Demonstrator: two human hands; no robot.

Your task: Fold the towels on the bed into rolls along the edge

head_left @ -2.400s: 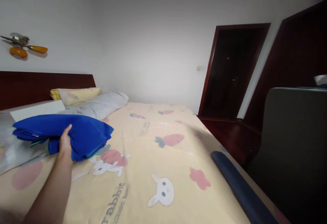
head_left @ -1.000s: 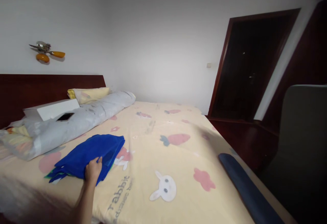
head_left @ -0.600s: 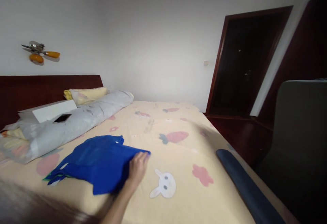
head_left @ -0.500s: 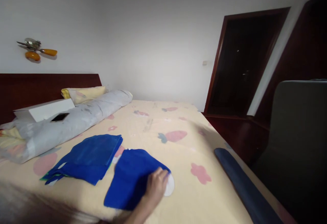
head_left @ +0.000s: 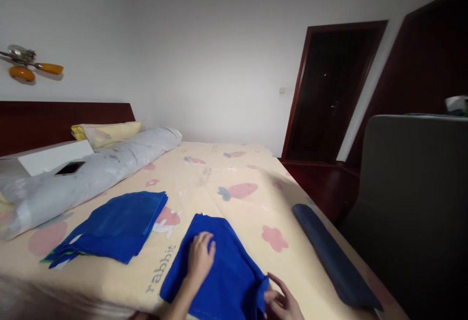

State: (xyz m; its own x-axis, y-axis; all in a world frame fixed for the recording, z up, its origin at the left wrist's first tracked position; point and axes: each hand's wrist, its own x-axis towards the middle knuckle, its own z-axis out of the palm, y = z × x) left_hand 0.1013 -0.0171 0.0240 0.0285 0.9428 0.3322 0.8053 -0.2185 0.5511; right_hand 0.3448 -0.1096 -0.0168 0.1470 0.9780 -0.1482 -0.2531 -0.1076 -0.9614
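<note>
A piece of blue fabric (head_left: 226, 266) lies on the bed in front of me; whether it is a garment or a plain cloth I cannot tell. My left hand (head_left: 200, 256) rests on its left part, fingers lying on the fabric and thumb apart. At the lower right corner my right hand (head_left: 283, 303) grips a bunched, slightly raised edge between thumb and fingers. To the left lies a neat stack of similar blue fabric (head_left: 117, 225), with green edging and small white tags showing at its lower left; neither hand touches it.
The bed carries a cream sheet (head_left: 204, 186) with carrot and flower prints. A long grey-wrapped roll (head_left: 109, 166) bears a phone (head_left: 70, 168), beside a white box (head_left: 54, 157). A dark blue strip-like item (head_left: 334, 256) lies along the right edge, near a dark chair back (head_left: 413, 174).
Earlier, one hand was at the fabric's right edge by a white round patch, now out of sight. Now both hands are on the fabric, which has shifted right. The view has turned slightly right.
</note>
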